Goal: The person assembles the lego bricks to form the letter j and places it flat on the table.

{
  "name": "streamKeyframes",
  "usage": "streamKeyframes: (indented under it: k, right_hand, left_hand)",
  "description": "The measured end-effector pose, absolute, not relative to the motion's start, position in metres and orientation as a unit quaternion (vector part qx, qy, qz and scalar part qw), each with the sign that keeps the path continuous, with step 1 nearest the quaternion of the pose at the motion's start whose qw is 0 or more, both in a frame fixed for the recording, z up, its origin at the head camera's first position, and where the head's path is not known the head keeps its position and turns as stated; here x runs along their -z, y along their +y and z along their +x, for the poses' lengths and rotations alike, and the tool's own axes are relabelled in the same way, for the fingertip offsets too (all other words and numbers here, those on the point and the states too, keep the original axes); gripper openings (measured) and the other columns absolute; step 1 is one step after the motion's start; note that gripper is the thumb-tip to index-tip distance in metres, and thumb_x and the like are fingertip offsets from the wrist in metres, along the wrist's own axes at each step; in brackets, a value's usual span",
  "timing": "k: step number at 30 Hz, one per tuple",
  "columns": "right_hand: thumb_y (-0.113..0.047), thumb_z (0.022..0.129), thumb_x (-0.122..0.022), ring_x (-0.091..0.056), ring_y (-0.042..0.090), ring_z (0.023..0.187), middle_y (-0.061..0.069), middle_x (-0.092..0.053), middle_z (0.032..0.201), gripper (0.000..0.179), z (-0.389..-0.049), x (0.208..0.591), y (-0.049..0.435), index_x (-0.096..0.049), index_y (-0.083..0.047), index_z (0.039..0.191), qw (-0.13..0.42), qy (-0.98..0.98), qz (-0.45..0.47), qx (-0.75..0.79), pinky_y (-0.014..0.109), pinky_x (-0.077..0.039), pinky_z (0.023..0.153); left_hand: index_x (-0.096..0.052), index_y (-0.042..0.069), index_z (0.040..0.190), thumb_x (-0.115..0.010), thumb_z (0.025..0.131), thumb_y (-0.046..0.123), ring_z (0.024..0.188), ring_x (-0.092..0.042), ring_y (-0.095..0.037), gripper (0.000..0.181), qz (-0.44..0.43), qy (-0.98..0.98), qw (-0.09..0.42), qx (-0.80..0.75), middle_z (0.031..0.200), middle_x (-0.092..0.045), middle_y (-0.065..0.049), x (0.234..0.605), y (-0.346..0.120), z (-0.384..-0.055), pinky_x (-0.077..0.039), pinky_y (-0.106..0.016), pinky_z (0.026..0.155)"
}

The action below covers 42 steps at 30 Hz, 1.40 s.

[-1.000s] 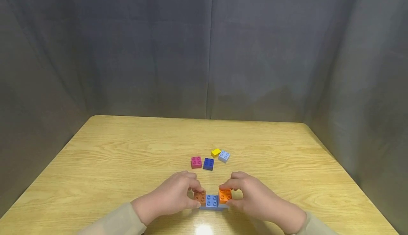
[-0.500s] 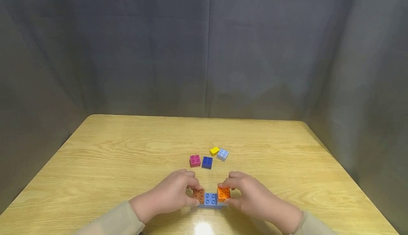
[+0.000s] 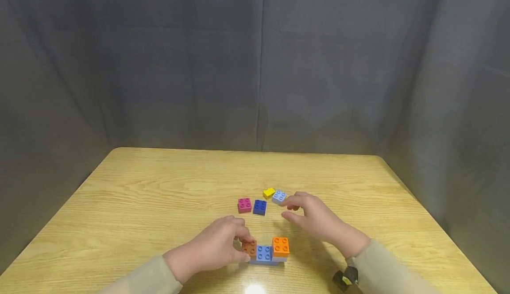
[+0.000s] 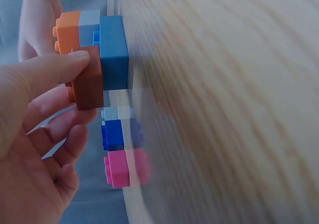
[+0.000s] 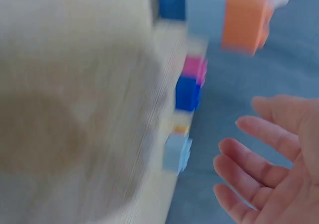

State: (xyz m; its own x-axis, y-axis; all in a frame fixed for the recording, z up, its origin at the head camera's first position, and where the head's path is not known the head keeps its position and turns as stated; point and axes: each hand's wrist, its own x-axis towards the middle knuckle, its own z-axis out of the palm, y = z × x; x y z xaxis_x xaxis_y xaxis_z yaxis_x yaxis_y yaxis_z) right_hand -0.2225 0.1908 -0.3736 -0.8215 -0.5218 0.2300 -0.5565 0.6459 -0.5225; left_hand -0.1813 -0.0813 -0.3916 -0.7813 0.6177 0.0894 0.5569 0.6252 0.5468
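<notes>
My left hand (image 3: 221,245) pinches a brown toy brick (image 3: 249,249) between thumb and fingers. That brick sits on the left end of a longer blue brick (image 3: 264,253). On the blue brick's right end a light blue brick (image 4: 89,25) carries an orange brick (image 3: 280,246). My right hand (image 3: 314,216) holds nothing, its fingers spread apart in the right wrist view. In the head view its fingertips are right at the near right corner of a loose light blue brick (image 3: 279,196).
A yellow brick (image 3: 268,192) lies beside the loose light blue one. Nearer and to the left are a dark blue brick (image 3: 260,207) and a pink brick (image 3: 245,205). Grey curtains (image 3: 255,63) stand behind and beside the wooden table (image 3: 159,187).
My right hand has let go of the orange brick and moved away across the table to the loose light blue brick. My left hand keeps its grip on the brown brick.
</notes>
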Motion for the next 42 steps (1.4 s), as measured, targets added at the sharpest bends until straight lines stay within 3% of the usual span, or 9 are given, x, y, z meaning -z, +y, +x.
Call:
streamKeyframes:
  k: [8, 14, 21, 28, 42]
  right_hand:
    - [-0.012, 0.086, -0.078, -0.058, 0.024, 0.092, 0.01, -0.064, 0.103, 0.03, -0.273, 0.381, 0.184, -0.071, -0.005, 0.113, 0.011, -0.948, 0.173, -0.268, 0.04, -0.05, 0.077]
    - [-0.018, 0.082, -0.083, -0.058, 0.022, 0.09, 0.008, -0.063, 0.103, 0.037, -0.288, 0.386, 0.175, -0.07, -0.005, 0.114, -0.032, -0.955, 0.137, -0.263, 0.039, -0.05, 0.078]
    - [-0.018, 0.08, -0.084, -0.06, 0.02, 0.087, 0.006, -0.066, 0.098, 0.039, -0.297, 0.388, 0.172, -0.069, -0.003, 0.113, -0.038, -0.956, 0.122, -0.263, 0.039, -0.051, 0.078]
    - [-0.017, 0.08, -0.084, -0.059, 0.019, 0.084, 0.004, -0.065, 0.092, 0.028, -0.301, 0.393, 0.171, -0.072, -0.005, 0.103, -0.036, -0.955, 0.128, -0.263, 0.037, -0.051, 0.076]
    - [-0.012, 0.081, -0.082, -0.056, 0.018, 0.08, 0.0, -0.063, 0.089, 0.027, -0.27, 0.365, 0.173, -0.071, -0.008, 0.105, -0.033, -0.936, 0.194, -0.291, 0.034, -0.049, 0.069]
  left_hand:
    - [-0.076, 0.024, 0.102, -0.085, 0.076, 0.028, 0.088, -0.053, -0.005, 0.028, 0.329, 0.899, 0.049, -0.286, 0.087, -0.056, 0.022, 0.394, -0.082, -0.182, -0.046, -0.028, 0.081]
    - [-0.076, 0.023, 0.102, -0.085, 0.077, 0.028, 0.088, -0.053, -0.005, 0.027, 0.337, 0.897, 0.048, -0.283, 0.087, -0.056, 0.022, 0.393, -0.083, -0.183, -0.046, -0.028, 0.08]
    - [-0.077, 0.023, 0.101, -0.085, 0.077, 0.028, 0.087, -0.053, -0.005, 0.026, 0.342, 0.896, 0.047, -0.279, 0.086, -0.055, 0.022, 0.393, -0.08, -0.183, -0.046, -0.027, 0.08]
    - [-0.077, 0.023, 0.1, -0.085, 0.077, 0.028, 0.088, -0.053, -0.005, 0.025, 0.342, 0.896, 0.047, -0.28, 0.086, -0.056, 0.022, 0.391, -0.078, -0.184, -0.046, -0.028, 0.081]
    - [-0.077, 0.022, 0.102, -0.085, 0.077, 0.027, 0.087, -0.054, -0.006, 0.026, 0.335, 0.897, 0.056, -0.284, 0.087, -0.056, 0.021, 0.389, -0.08, -0.186, -0.046, -0.027, 0.08]
